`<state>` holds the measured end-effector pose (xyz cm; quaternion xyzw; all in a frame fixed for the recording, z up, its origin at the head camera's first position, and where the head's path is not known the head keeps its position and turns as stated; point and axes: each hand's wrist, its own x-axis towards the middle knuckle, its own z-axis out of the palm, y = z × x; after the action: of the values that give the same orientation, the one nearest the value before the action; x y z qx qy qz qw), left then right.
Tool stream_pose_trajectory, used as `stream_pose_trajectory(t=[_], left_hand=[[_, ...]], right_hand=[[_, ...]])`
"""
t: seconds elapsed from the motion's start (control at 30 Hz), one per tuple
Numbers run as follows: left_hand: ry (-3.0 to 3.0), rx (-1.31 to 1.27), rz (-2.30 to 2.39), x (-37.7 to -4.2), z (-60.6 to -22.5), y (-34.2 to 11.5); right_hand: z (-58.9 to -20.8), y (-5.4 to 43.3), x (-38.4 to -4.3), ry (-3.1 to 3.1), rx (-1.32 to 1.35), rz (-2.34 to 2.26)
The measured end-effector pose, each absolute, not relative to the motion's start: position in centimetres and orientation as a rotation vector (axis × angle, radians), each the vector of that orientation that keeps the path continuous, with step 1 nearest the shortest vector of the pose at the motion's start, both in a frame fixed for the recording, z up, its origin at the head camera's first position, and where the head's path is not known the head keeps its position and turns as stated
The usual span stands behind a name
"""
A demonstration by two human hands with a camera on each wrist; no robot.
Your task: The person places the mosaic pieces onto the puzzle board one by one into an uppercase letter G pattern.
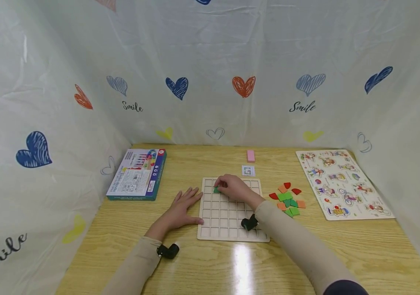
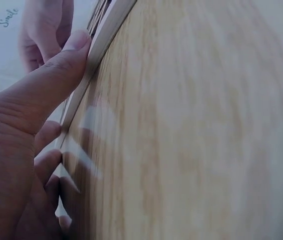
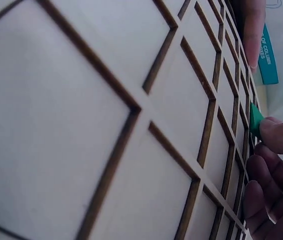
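Observation:
A square wooden grid board lies on the table before the person. The right hand reaches over its far left part and pinches a small dark green piece. In the right wrist view the green piece is between thumb and fingers, right at the grid; whether it lies in a cell I cannot tell. The left hand is spread with straight fingers on the table, thumb and fingertips touching the board's left edge. The left wrist view shows its thumb against that edge.
Right of the board lie several red, orange and green pieces. Behind it are a small patterned card and a pink block. A boxed game sits at the left, a picture puzzle board at the right. A curtain hangs behind.

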<state>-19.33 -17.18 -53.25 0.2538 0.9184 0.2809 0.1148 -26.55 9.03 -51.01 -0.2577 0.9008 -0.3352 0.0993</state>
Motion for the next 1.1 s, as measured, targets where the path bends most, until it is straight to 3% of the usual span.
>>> stream_pose_trajectory(t=[1.1], left_hand=[[2.687,0.701,0.796,-19.49,-53.23,-17.0]], right_hand=[[-51.23,9.66,-26.08,2.667,-0.776,-0.987]])
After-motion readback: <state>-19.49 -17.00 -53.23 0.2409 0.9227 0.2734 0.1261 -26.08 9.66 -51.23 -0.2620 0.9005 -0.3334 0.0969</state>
